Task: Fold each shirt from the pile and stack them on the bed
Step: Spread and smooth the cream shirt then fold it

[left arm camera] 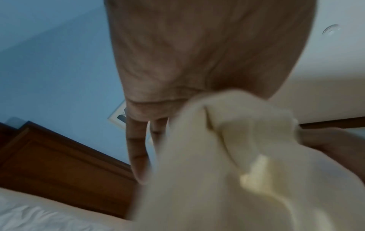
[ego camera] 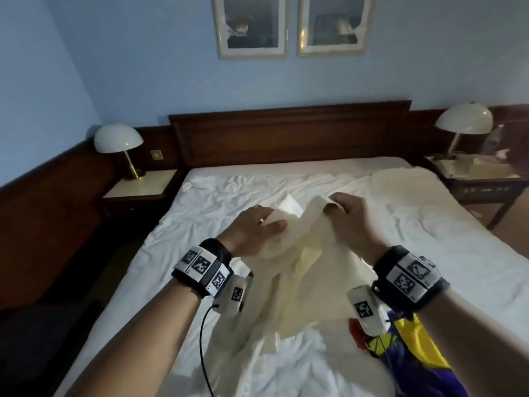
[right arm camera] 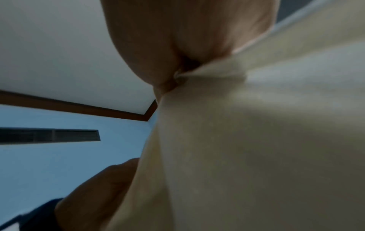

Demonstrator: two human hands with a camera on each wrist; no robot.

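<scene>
1. Left hand (ego camera: 254, 230) and right hand (ego camera: 347, 216): raised side by side over the middle of the bed (ego camera: 200, 202), a little apart, each clamped on the upper edge of a cream shirt (ego camera: 309, 270).
2. Grip: the left wrist view shows cloth bunched against the palm with fingers (left arm camera: 138, 150) extended beside it; the right wrist view shows cloth pinched in the closed right hand (right arm camera: 177, 46).
3. Key relation: the cream shirt hangs from both hands down toward the person, its long axis running from the hands to the near edge of the bed, where its lower part trails on the sheet. Neither hand is clearly nearer; both hold the same edge.
4. Judgement: the shirt is probably being opened out for laying flat. No folded stack can be made out.
5. A second, multicoloured shirt (ego camera: 412, 356) lies at the near right.
6. Room: wooden headboard (ego camera: 289, 133), two lamps (ego camera: 118, 138) on bedside tables (ego camera: 137, 187), blue wall, two framed pictures (ego camera: 252, 24).
</scene>
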